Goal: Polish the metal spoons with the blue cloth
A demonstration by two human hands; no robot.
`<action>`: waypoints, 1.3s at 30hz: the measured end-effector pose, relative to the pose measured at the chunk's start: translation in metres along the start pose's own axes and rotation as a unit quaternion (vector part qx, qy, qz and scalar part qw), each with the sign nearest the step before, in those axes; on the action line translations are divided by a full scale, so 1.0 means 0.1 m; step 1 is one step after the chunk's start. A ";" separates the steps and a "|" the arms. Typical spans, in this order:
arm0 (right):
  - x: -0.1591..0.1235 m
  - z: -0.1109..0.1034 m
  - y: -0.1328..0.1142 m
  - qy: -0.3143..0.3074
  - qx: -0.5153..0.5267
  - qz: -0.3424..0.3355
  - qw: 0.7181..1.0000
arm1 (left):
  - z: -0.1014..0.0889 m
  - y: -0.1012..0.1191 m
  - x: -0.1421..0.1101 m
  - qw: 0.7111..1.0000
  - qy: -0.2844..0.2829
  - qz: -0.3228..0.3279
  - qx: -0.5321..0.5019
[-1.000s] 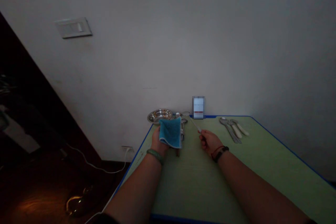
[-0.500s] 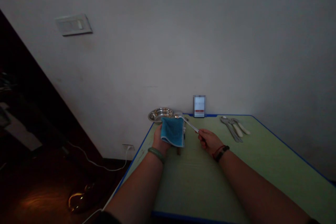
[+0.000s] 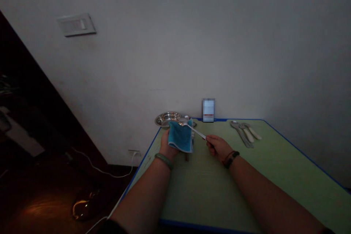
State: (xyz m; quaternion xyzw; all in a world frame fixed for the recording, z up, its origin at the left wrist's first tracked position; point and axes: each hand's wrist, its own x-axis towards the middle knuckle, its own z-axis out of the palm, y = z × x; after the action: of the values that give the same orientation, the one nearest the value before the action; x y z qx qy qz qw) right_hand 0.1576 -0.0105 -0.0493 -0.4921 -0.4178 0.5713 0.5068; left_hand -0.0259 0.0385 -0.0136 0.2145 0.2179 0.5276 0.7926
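- Readable text, brands, numbers, signs: none.
- Upright screen [image 3: 208, 110]: content pixelated; pale with a reddish band low down, characters illegible.
- Wall switch plate [image 3: 76, 25]: too dim and blurred to read any marking.
- Spoon [image 3: 197, 132] in the person's right hand [image 3: 216, 147]: any stamp too small to tell.
- Blue cloth [image 3: 180, 139]: no label legible.
- Cutlery [image 3: 249, 136] further right: handles too small and dark for lettering to show.

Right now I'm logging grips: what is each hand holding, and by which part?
The right hand holds a spoon by its handle; the left hand holds a blue cloth from beneath its left side.
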 end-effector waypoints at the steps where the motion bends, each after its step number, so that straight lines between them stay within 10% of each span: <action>1: 0.00 0.00 0.00 -0.002 -0.003 0.002 1.000 | 0.02 0.00 -0.01 1.000 0.004 0.004 0.000; 39: -0.01 0.02 -0.02 0.085 -0.109 -0.054 0.989 | 0.05 -0.04 -0.01 0.997 0.066 0.046 0.014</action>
State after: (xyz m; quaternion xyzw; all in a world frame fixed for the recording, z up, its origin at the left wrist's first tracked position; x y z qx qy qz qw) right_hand 0.1563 -0.0113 -0.0470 -0.5679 -0.4595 0.4502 0.5136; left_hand -0.0208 0.0355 -0.0117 0.2002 0.2669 0.5733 0.7484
